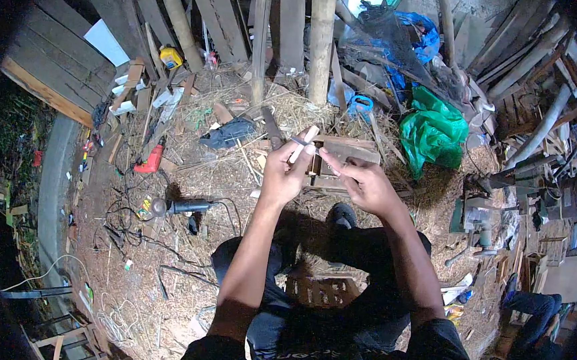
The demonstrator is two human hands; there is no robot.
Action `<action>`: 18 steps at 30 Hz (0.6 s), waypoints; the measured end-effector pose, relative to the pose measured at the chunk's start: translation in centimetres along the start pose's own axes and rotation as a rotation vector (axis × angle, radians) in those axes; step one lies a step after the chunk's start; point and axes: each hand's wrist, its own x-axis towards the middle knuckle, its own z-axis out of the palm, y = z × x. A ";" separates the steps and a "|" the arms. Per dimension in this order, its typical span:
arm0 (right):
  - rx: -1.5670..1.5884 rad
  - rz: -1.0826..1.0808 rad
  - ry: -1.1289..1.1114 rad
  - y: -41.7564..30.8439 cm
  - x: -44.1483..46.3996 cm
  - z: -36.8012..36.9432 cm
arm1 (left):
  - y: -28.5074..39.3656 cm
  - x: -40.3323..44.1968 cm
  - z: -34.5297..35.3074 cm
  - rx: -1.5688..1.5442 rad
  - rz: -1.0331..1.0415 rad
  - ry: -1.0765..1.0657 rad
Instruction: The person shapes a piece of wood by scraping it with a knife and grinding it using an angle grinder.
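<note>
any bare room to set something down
Looks bare: the grey strip at far left, beside the littered floor. Fairly open: shavings-strewn patch between green bag and right forearm. Crowded: around the red drill, grinder and cords, and the boards beyond the right hand.

Wooden stick (300, 150) partly behind fingers (304, 162)

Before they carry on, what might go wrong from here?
The wood piece in the left hand might slip, and the right hand has its fingertips close by. The dark strip across it may be sharp, though I can't tell. If run there, the grinder could spark the shavings around it.
</note>
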 end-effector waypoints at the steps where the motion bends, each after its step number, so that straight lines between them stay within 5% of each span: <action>1: -0.032 0.035 -0.011 -0.6 0.0 -0.3 | -0.1 0.0 0.1 0.011 0.016 0.021; 8: -0.109 0.031 0.092 -1.9 0.2 -0.6 | 0.5 -0.5 1.2 0.127 -0.113 0.113; 11: -0.167 0.066 0.114 -2.3 0.2 -0.6 | -1.5 -0.1 1.7 0.185 0.014 0.171; 14: 0.225 0.071 0.095 -0.8 0.1 -0.6 | -0.7 -0.2 0.5 -0.168 -0.472 0.023; 16: 0.213 -0.113 0.254 0.2 1.0 -0.8 | -0.7 0.1 0.8 -0.338 -0.437 0.024; 18: 0.393 0.123 0.195 -0.4 0.2 -2.4 | -0.8 0.7 0.2 -0.440 -0.395 -0.063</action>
